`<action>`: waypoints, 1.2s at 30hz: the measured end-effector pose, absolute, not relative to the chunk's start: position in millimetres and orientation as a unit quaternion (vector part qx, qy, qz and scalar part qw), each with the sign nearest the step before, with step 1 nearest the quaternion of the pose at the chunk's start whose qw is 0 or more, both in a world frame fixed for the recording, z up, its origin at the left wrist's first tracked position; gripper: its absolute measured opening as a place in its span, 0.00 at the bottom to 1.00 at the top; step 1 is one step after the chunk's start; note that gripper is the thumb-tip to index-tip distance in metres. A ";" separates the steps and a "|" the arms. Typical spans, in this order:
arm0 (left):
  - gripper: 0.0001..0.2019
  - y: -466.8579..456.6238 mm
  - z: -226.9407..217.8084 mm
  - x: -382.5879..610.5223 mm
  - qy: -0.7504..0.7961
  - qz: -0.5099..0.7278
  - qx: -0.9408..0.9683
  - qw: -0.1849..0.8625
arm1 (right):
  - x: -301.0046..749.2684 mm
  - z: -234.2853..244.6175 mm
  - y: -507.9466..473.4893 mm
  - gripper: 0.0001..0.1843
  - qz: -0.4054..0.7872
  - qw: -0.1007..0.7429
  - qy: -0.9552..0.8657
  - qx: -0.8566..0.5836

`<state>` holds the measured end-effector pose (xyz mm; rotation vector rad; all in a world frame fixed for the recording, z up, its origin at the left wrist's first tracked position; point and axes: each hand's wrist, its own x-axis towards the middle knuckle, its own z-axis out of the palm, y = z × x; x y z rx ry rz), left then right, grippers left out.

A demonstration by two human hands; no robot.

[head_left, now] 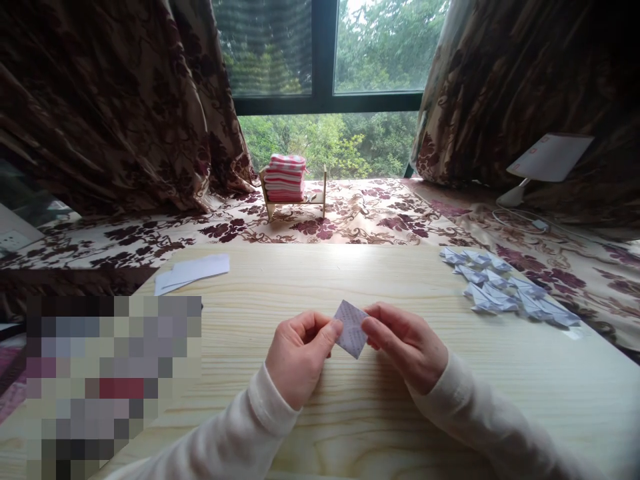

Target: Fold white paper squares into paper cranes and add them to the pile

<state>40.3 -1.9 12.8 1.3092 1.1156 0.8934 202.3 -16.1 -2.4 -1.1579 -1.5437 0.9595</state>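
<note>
A small folded paper square (352, 330), with faint print on it, is held up above the wooden table (240, 400) with one corner pointing down. My left hand (301, 357) pinches its left corner between thumb and fingers. On the opposite side, my right hand (407, 343) grips the right corner the same way. Both thumbs lie on the face turned towards me; the fingers behind the paper are partly hidden. Several folded white paper pieces (493, 293) sit in rows at the table's right edge.
Flat white paper strips (197, 272) lie at the table's far left. A pixelated patch covers the left front. Beyond the table, striped folded cloths (285, 179) are stacked in a small wooden stand on the floral-covered sill. A white lamp (547, 159) stands at the right.
</note>
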 end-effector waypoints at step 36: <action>0.14 -1.6 15.4 38.8 0.412 0.344 0.617 0.576 | 206.0 3.2 -16.6 0.19 0.457 0.425 -0.647 -0.438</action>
